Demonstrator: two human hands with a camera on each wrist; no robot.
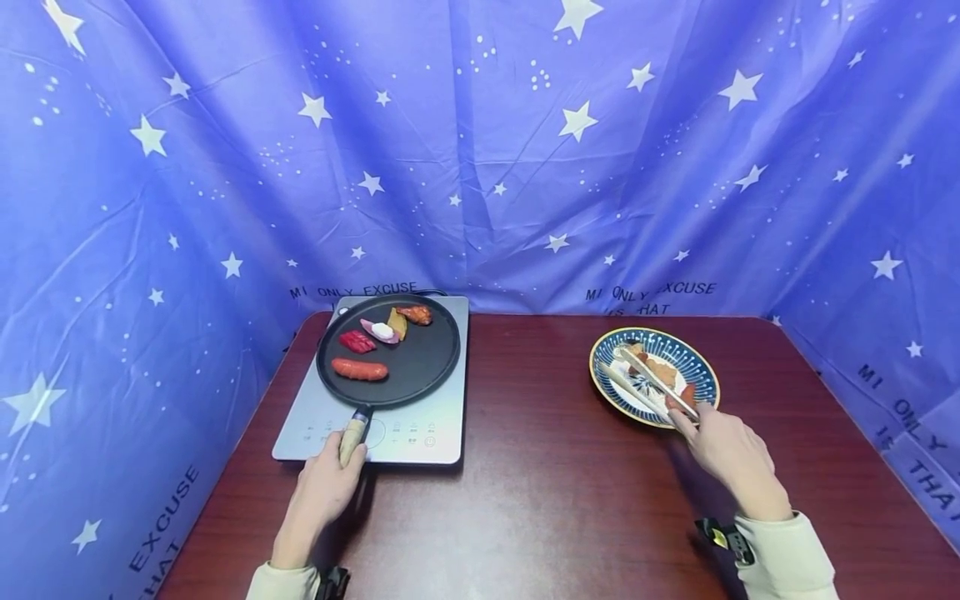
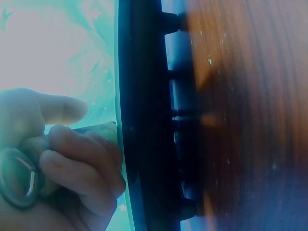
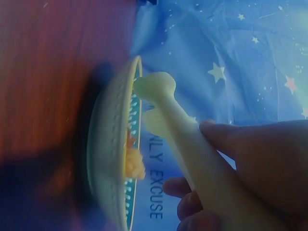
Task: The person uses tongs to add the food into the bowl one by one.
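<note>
My left hand [image 1: 330,479] grips the pale handle [image 1: 351,442] of a round black frying pan [image 1: 420,367], fingers curled round it in the left wrist view. In the pan lie a sausage [image 1: 360,369], a red piece [image 1: 357,341], a purple-and-white piece [image 1: 382,331], a yellow piece [image 1: 397,323] and a chicken drumstick [image 1: 416,314]. With my right hand [image 1: 731,450] I hold pale tongs [image 3: 192,149] over a blue patterned plate [image 1: 690,357]. Golden-brown food [image 1: 662,371] and a reddish piece [image 1: 681,400] lie on it, partly hidden. The tong tips look apart, with nothing visible between them.
Beneath the pan is a silver induction cooktop [image 1: 442,437] at the table's left. The dark red wooden table [image 1: 525,400] runs between cooktop and plate. Blue star-printed curtains [image 1: 510,208] hang close behind and at both sides.
</note>
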